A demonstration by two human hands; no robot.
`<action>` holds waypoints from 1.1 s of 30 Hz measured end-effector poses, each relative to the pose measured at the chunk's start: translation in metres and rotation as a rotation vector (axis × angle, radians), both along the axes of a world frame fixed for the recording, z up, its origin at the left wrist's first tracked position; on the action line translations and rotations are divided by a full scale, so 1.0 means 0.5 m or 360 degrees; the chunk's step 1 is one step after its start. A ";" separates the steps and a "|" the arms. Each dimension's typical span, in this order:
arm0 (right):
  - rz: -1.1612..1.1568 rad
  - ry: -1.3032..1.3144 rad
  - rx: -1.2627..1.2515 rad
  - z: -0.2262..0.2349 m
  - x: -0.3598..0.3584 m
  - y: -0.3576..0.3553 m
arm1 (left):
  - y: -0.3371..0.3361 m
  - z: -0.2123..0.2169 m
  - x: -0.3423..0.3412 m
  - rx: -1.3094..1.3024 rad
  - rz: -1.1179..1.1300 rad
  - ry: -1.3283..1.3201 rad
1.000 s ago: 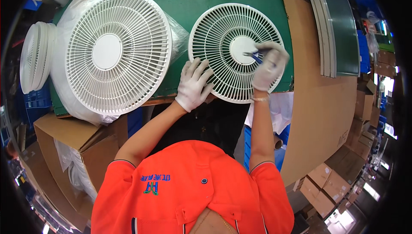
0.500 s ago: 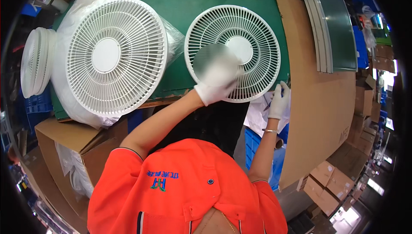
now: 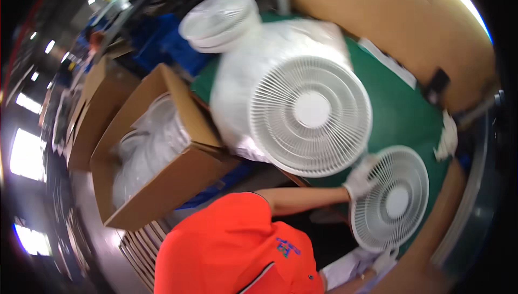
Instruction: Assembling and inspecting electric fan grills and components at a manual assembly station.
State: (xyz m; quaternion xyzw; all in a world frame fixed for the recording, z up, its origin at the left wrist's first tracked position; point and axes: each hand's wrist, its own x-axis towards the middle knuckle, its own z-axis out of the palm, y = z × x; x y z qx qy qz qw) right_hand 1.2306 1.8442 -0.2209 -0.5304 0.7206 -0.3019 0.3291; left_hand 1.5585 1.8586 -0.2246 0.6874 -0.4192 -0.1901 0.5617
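Observation:
A round white fan grille (image 3: 397, 202) is held at its rim over the near right part of the green table. My left hand (image 3: 361, 178), in a white glove, is closed on the grille's left edge, with fingers over the ribs. At the near rim my gloved right hand (image 3: 384, 261) is closed against the edge; motion blur softens its fingers. A larger white fan grille (image 3: 313, 109) lies to the left on clear plastic wrapping (image 3: 234, 89), touched by neither hand.
Several stacked white grilles (image 3: 218, 21) stand at the far left. An open cardboard box (image 3: 162, 186) holds plastic-wrapped parts. Cardboard panels (image 3: 388, 13) border the green table (image 3: 396, 110). A white cloth (image 3: 447, 137) and a dark object (image 3: 437, 84) lie near the right side.
The view has swung left, bringing the open box into sight. My left hand has gone from over the smaller grille's ribs to its left rim; my right hand has come to its near edge.

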 end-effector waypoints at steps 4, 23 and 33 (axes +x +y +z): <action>-0.0197 -0.0381 -0.0172 0.102 0.052 0.078 | 0.016 0.124 -0.023 -0.0424 -0.0144 0.0112; 0.1034 -0.0789 -0.0036 0.136 0.549 0.083 | 0.409 0.264 0.488 -0.0173 0.0753 -0.0150; 0.1040 -0.0624 -0.0148 0.122 0.617 0.098 | 0.420 0.176 0.561 -0.0082 0.0741 0.0124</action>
